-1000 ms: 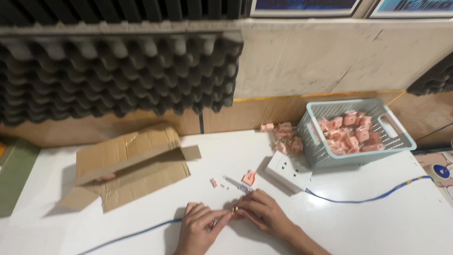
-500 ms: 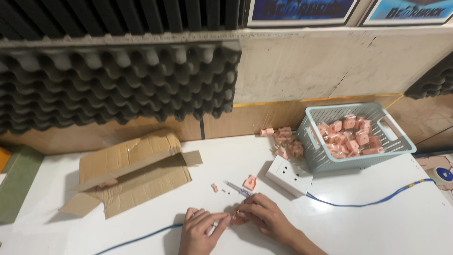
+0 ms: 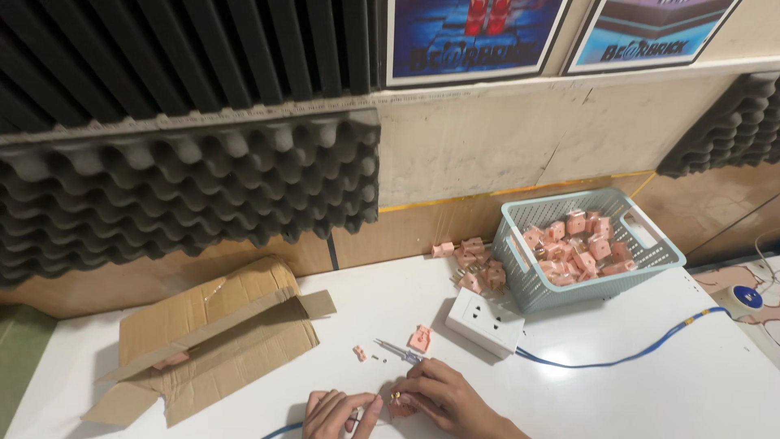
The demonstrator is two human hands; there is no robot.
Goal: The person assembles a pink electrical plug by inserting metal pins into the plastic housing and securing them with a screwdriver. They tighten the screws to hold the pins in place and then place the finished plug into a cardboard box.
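From the head camera, your two hands sit together at the near edge of the white counter [image 3: 617, 390]. Your right hand [image 3: 443, 398] has its fingers curled in narrow around a small pink part [image 3: 400, 405], with a glint of brass metal showing at the fingertips. Your left hand [image 3: 335, 413] lies just beside it, fingers drawn close and touching the same small pink part from the other side; what else it pinches is too small to tell. A blue cable [image 3: 280, 431] runs off the bottom edge by your left wrist.

Just beyond your right hand lies a thin metal tool [image 3: 398, 351], and beside its far end another pink piece [image 3: 420, 338]. A smaller pink bit [image 3: 358, 353] sits to the left of the tool. A white socket block [image 3: 486, 322] lies farther back to the right, and a second stretch of blue cable [image 3: 617, 358] runs from it toward the right edge.

Behind the socket block stands a pale blue-green basket [image 3: 520, 272] full of pink parts, with a loose heap of pink parts [image 3: 473, 264] just beside its left wall. An opened cardboard box [image 3: 211, 341] lies flat on the left of the counter. Dark egg-crate foam [image 3: 187, 187] lines the wall above.
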